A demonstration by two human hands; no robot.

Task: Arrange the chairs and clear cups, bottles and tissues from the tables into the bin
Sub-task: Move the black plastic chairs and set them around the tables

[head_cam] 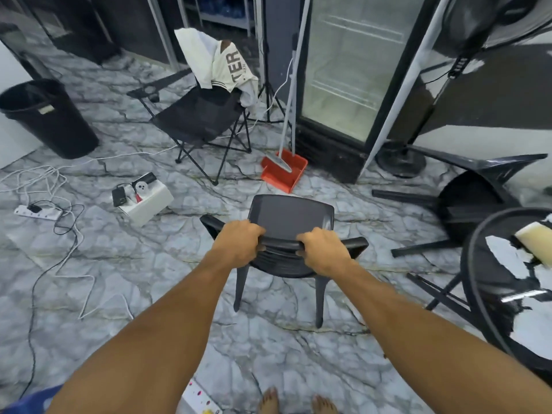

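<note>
A black plastic armchair (291,218) stands upright on the marble floor right in front of me, its back toward me. My left hand (237,242) grips the top edge of the backrest on the left. My right hand (324,249) grips the same edge on the right. A second black plastic chair (472,201) lies tipped over on the floor at the right. A black round table (475,282) stands at the right edge, with a pale cup-like thing (534,239) on it. The black bin (50,118) stands at the far left.
A folding camp chair (200,115) with a white garment stands behind. A red dustpan (283,171) and broom lean by the glass-door fridge (352,85). White box (146,198), power strip (38,212) and loose cables lie on the left floor. A fan base (400,161) stands right of the fridge.
</note>
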